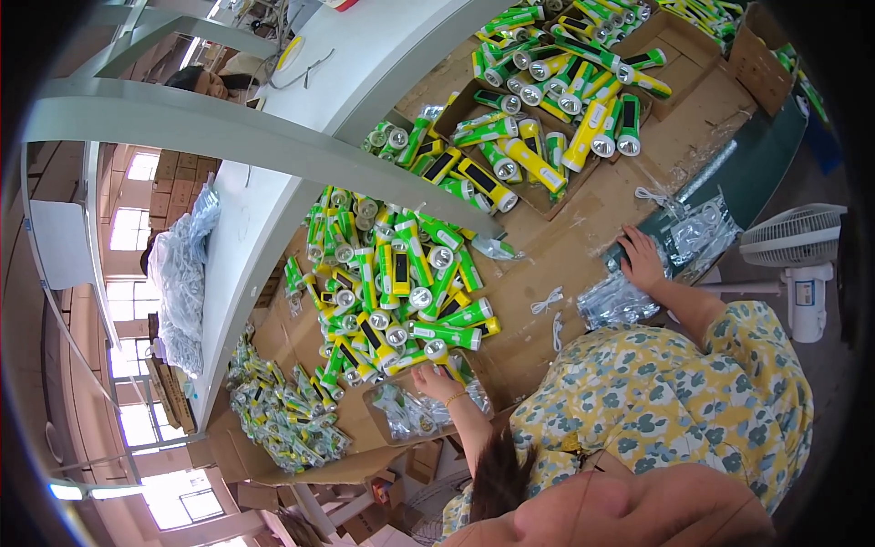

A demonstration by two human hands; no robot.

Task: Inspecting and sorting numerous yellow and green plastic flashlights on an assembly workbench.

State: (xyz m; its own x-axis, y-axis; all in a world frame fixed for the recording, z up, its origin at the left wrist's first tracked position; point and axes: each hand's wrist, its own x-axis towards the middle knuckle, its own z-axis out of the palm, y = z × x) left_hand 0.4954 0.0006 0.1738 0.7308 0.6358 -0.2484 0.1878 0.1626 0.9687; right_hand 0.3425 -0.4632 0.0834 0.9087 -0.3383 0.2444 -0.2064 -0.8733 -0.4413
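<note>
My left hand (437, 383) is over the near edge of a flashlight pile, its fingers slightly bent and apart. Close to its fingertips lies a flashlight (436, 350) with its round lens facing up; whether they touch is hard to tell. Below that hand, a shallow cardboard box (375, 412) contains flashlights in clear plastic bags (406, 419). My right hand (643, 261) rests with fingers spread on the table, beside a stack of clear plastic bags (620, 299). The heaped flashlights (401, 264) are green, yellow and white, some with dark panels.
White cables (548, 301) lie on the cardboard-covered table (538, 264), and bagged white cables (700, 228) lie to the right. Another carton of flashlights (597, 169) stands farther back. Bagged flashlights (287, 410) are heaped at left. A grey metal beam (273, 150) crosses over. A white fan (797, 242) stands right.
</note>
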